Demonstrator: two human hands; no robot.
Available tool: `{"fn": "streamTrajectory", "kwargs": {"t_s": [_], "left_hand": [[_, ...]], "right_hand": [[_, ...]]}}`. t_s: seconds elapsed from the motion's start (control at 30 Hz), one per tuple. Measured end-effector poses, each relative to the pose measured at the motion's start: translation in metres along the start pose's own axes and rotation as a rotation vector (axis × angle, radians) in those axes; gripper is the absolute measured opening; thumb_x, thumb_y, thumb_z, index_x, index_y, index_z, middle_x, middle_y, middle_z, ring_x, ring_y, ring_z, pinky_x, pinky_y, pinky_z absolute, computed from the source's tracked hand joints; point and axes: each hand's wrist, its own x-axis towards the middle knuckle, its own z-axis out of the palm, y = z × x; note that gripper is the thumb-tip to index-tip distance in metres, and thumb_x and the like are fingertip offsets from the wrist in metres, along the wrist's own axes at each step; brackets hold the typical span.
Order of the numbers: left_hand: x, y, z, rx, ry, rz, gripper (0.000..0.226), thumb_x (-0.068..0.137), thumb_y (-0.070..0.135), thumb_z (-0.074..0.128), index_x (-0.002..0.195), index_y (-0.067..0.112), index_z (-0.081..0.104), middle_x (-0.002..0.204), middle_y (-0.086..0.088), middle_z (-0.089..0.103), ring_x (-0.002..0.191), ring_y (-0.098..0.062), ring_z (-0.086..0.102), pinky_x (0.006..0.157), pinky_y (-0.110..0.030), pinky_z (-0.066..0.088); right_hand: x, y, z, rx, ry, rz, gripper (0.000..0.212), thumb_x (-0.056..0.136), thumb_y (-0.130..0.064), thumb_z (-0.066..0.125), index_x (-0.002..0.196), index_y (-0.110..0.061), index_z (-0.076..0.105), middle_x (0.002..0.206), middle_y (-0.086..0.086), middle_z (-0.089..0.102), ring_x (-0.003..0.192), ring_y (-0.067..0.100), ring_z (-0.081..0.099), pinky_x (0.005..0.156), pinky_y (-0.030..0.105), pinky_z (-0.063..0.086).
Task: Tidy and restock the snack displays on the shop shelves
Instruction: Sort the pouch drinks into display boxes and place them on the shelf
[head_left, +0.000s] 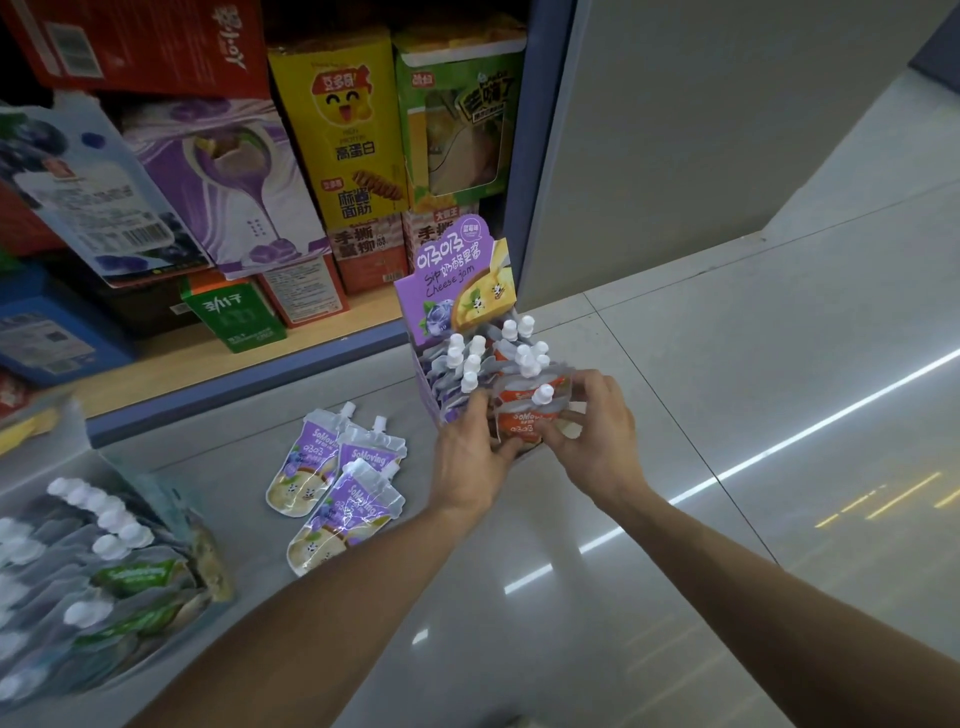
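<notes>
Nearest, low at the left edge: a second display box (104, 582) of white-capped green pouches, blurred.

Landmark: purple display box (452, 291) standing on the floor (727, 415) before the bottom shelf (208, 353).

Both hands at its near front. Left hand (470, 457) and right hand (597, 436) each curl fingers round an orange spout pouch (524, 415), seating it in the front row.

Left of the box: three purple spout pouches (337, 478) lie loose on the floor, not yet loaded.

Judgement: box mostly filled; loose pouches and shelving it remain.

Beyond it, shelf cartons (337, 130) stand crowded.

Both hands (530, 441) forward — fingers curled, gripping
</notes>
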Motion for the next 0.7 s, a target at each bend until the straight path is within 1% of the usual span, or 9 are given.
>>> {"fn": "streamTrajectory", "kwargs": {"t_s": [0.1, 0.2, 0.27, 0.33, 0.37, 0.4, 0.47, 0.57, 0.7], "left_hand": [[-0.004, -0.009, 0.007, 0.024, 0.007, 0.045, 0.050, 0.084, 0.018, 0.081, 0.125, 0.024, 0.052, 0.114, -0.004, 0.072, 0.095, -0.023, 0.073, 0.082, -0.044, 0.060], [-0.004, -0.012, 0.012, 0.032, 0.034, 0.060, 0.060, 0.082, 0.009, 0.080, 0.133, 0.024, 0.051, 0.124, -0.006, 0.063, 0.110, -0.030, 0.066, 0.086, -0.046, 0.061], [-0.005, -0.013, 0.014, -0.002, 0.033, 0.063, 0.059, 0.082, 0.009, 0.081, 0.133, 0.020, 0.054, 0.124, -0.005, 0.063, 0.110, -0.028, 0.065, 0.085, -0.045, 0.062], [-0.005, -0.016, 0.015, -0.036, 0.014, 0.062, 0.059, 0.084, 0.008, 0.079, 0.134, 0.022, 0.053, 0.123, -0.003, 0.065, 0.107, -0.022, 0.068, 0.086, -0.043, 0.062], [-0.005, -0.017, 0.015, -0.051, 0.007, 0.051, 0.060, 0.085, 0.007, 0.078, 0.136, 0.024, 0.051, 0.123, -0.003, 0.067, 0.104, -0.019, 0.070, 0.088, -0.042, 0.061], [-0.005, -0.016, 0.015, -0.058, 0.004, 0.042, 0.060, 0.086, 0.007, 0.076, 0.137, 0.025, 0.050, 0.123, -0.002, 0.069, 0.103, -0.018, 0.071, 0.089, -0.042, 0.061], [-0.002, -0.017, 0.018, -0.034, 0.006, 0.064, 0.057, 0.088, 0.007, 0.075, 0.136, 0.025, 0.050, 0.122, -0.002, 0.071, 0.104, -0.019, 0.072, 0.090, -0.043, 0.060], [0.004, -0.018, 0.022, 0.078, 0.010, 0.110, 0.051, 0.090, 0.017, 0.073, 0.137, 0.022, 0.053, 0.118, -0.003, 0.073, 0.103, -0.024, 0.072, 0.087, -0.043, 0.059], [0.013, -0.022, 0.023, 0.194, -0.006, 0.113, 0.048, 0.091, 0.025, 0.073, 0.135, 0.016, 0.056, 0.106, -0.009, 0.075, 0.092, -0.030, 0.072, 0.082, -0.045, 0.057]], "right_hand": [[-0.004, 0.005, 0.003, -0.053, 0.035, 0.071, 0.049, 0.074, -0.029, 0.087, 0.112, -0.023, 0.057, 0.109, -0.003, 0.055, 0.097, 0.015, 0.061, 0.085, 0.035, 0.057], [-0.005, 0.005, 0.005, 0.071, 0.005, 0.102, 0.037, 0.077, -0.016, 0.085, 0.105, -0.020, 0.061, 0.102, 0.002, 0.064, 0.093, 0.009, 0.065, 0.080, 0.029, 0.061], [-0.006, 0.003, 0.004, 0.144, -0.018, 0.099, 0.031, 0.080, -0.008, 0.081, 0.103, -0.017, 0.062, 0.097, -0.001, 0.069, 0.091, 0.004, 0.067, 0.079, 0.021, 0.060], [-0.008, 0.001, 0.002, 0.134, -0.023, 0.075, 0.031, 0.082, -0.010, 0.080, 0.105, -0.019, 0.061, 0.092, -0.010, 0.070, 0.087, 0.000, 0.067, 0.076, 0.014, 0.057], [-0.008, 0.002, 0.002, 0.086, -0.024, 0.054, 0.033, 0.083, -0.014, 0.080, 0.108, -0.021, 0.059, 0.091, -0.012, 0.070, 0.084, 0.001, 0.068, 0.074, 0.016, 0.057], [-0.007, 0.004, 0.001, 0.002, -0.031, 0.033, 0.035, 0.084, -0.020, 0.079, 0.112, -0.020, 0.057, 0.091, -0.010, 0.071, 0.082, 0.005, 0.069, 0.074, 0.023, 0.058], [-0.002, 0.010, 0.001, -0.178, -0.045, -0.002, 0.041, 0.087, -0.029, 0.075, 0.118, -0.016, 0.053, 0.096, -0.003, 0.073, 0.086, 0.019, 0.069, 0.074, 0.035, 0.056], [0.003, 0.016, 0.004, -0.304, -0.047, -0.080, 0.038, 0.091, -0.030, 0.069, 0.120, -0.013, 0.051, 0.105, 0.006, 0.069, 0.093, 0.028, 0.067, 0.074, 0.037, 0.052], [0.009, 0.018, 0.008, -0.393, -0.088, -0.113, 0.036, 0.094, -0.025, 0.064, 0.126, -0.011, 0.054, 0.103, 0.009, 0.066, 0.090, 0.032, 0.065, 0.069, 0.033, 0.047]]}}
